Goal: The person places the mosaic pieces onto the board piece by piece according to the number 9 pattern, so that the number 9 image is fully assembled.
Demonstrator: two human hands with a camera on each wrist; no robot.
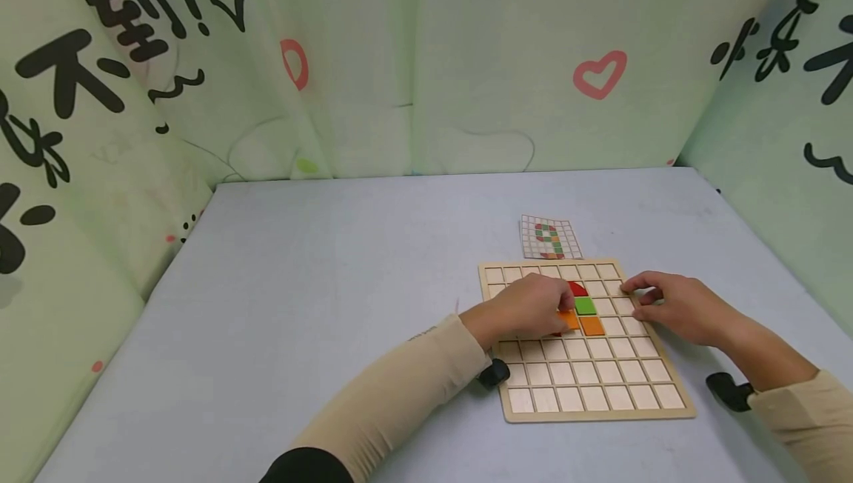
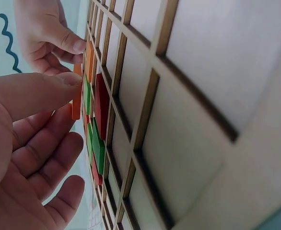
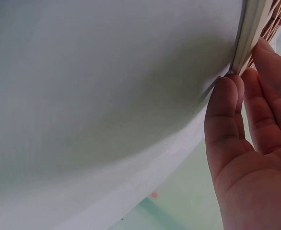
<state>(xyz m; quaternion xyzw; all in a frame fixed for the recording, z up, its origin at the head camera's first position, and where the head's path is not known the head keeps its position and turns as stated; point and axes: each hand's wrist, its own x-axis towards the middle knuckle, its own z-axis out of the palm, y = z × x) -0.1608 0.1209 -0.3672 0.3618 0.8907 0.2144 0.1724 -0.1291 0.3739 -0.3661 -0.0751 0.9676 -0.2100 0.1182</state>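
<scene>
Your left hand (image 1: 533, 301) has its thumb and finger clamped on an orange tile (image 2: 76, 105), which sits at about four o'clock from the middle of that hand, just above the board (image 1: 600, 416) as seen from the left wrist; whether its underside touches the grid, you cannot tell from here. The tile's outline is partly covered by your fingers, so read no long axis into it, though its face seems to run nearly parallel to the board. The relation to mind is sideways: the second orange tile (image 1: 592, 326) lies in the grid just beside the held one, between three and four o'clock, with the green tile (image 1: 586, 306) near two o'clock and the red tile (image 1: 577, 288) near one. Your right hand (image 1: 686, 309) is out at three o'clock, its bent fingertips together on the board's edge, so the left is clearly the nearer hand. Beyond the board, toward eleven o'clock, the patterned card (image 1: 552, 238) lies on the tabletop (image 1: 333, 283)
</scene>
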